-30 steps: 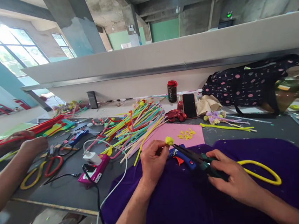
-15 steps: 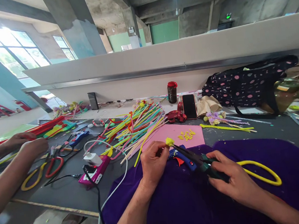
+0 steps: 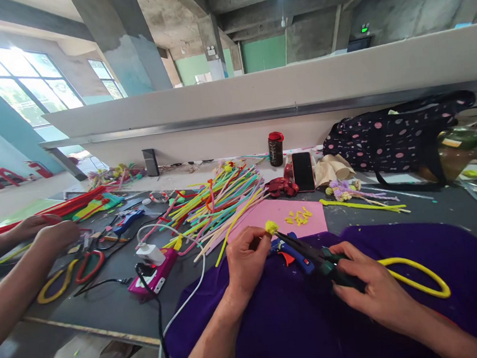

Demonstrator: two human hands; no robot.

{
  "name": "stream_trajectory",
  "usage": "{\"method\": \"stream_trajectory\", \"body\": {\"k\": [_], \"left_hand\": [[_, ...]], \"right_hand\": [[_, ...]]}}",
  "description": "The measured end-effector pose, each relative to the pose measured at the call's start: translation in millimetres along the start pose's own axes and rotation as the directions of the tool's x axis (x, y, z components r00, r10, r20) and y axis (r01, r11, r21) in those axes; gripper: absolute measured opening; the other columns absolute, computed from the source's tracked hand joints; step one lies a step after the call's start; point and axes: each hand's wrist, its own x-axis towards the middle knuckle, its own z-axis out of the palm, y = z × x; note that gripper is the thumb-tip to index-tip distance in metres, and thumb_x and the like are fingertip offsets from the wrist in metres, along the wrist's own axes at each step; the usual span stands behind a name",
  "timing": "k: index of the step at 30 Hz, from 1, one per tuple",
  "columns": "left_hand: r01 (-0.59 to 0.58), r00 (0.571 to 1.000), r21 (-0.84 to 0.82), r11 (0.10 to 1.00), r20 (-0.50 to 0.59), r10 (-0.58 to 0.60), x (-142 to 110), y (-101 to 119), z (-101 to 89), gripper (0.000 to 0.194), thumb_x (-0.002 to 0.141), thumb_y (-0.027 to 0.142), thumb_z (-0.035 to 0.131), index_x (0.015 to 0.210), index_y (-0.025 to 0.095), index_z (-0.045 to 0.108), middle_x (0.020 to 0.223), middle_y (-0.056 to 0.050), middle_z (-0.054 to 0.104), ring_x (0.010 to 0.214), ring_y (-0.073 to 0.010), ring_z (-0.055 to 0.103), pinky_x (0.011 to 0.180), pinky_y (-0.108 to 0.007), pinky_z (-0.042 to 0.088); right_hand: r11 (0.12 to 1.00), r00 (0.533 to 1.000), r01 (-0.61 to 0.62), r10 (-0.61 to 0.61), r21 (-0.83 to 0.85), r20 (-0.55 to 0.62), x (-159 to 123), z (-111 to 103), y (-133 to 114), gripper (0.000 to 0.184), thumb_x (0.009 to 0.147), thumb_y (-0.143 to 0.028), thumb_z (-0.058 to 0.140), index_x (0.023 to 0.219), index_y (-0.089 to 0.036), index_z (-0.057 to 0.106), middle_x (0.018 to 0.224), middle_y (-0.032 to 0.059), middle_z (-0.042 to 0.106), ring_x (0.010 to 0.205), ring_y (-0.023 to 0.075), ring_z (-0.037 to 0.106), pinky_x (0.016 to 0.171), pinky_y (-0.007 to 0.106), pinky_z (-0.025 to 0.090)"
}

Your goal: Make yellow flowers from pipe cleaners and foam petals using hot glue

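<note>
My left hand is closed in a pinch on a small fuzzy yellow pompom piece, held just above the near edge of a pink sheet. My right hand grips the green handles of a pair of pliers, whose dark jaws point left and reach the yellow piece. Both hands rest over a purple cloth. A blue glue gun lies under the pliers. A yellow loop lies on the cloth beside my right hand.
A heap of coloured pipe cleaners lies behind my left hand. Yellow scraps sit on the pink sheet. A phone, dark bottle and spotted bag stand at the back. Another person's hands work at the left near scissors and a pink charger.
Almost nothing has changed. The view has drifted slightly; my hands keep the same grip on the yellow piece and the pliers.
</note>
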Motion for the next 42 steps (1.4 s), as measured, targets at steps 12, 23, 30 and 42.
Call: {"method": "stream_trajectory", "body": {"k": [12, 23, 30, 42], "left_hand": [[0.156, 0.986, -0.164, 0.974, 0.08, -0.145, -0.5, 4.9, -0.2, 0.009, 0.073, 0.024, 0.058, 0.067, 0.017, 0.059, 0.049, 0.005, 0.053, 0.041, -0.0069, 0.047, 0.043, -0.018, 0.037], [0.166, 0.984, -0.216, 0.962, 0.092, -0.149, -1.3, 2.9, 0.4, 0.008, 0.073, 0.025, 0.058, 0.071, 0.018, 0.059, 0.047, 0.005, 0.051, 0.04, -0.0075, 0.046, 0.041, -0.018, 0.036], [0.118, 0.991, -0.152, 0.981, 0.075, -0.107, -1.3, 2.3, -0.4, 0.008, 0.074, 0.024, 0.057, 0.07, 0.018, 0.059, 0.052, 0.004, 0.053, 0.043, -0.0071, 0.048, 0.044, -0.018, 0.037], [0.062, 0.996, -0.108, 0.992, 0.065, -0.055, -2.6, 1.4, -1.3, 0.008, 0.074, 0.023, 0.056, 0.07, 0.018, 0.06, 0.059, 0.002, 0.055, 0.046, -0.0073, 0.049, 0.046, -0.018, 0.038]], "right_hand": [[0.999, 1.0, 0.014, -0.014, -0.045, -0.006, -1.0, 0.5, 2.3, 0.003, 0.073, -0.018, 0.055, 0.069, -0.018, 0.056, 0.108, 0.007, 0.046, 0.09, 0.0191, 0.054, 0.074, 0.029, 0.043], [0.998, 0.999, 0.051, -0.051, -0.039, -0.019, -1.0, 1.4, 4.5, 0.005, 0.074, -0.018, 0.054, 0.069, -0.018, 0.056, 0.104, 0.0065, 0.05, 0.087, 0.0183, 0.055, 0.073, 0.027, 0.044], [0.998, 0.998, 0.063, -0.064, -0.03, -0.012, -1.9, 2.8, 6.4, 0.004, 0.075, -0.019, 0.054, 0.071, -0.018, 0.056, 0.104, 0.0069, 0.05, 0.089, 0.0186, 0.055, 0.075, 0.028, 0.044], [0.995, 0.998, 0.038, -0.042, -0.09, -0.04, -1.7, 0.0, -0.6, 0.004, 0.073, -0.019, 0.055, 0.07, -0.018, 0.055, 0.107, 0.0079, 0.048, 0.083, 0.0186, 0.055, 0.071, 0.029, 0.045]]}}
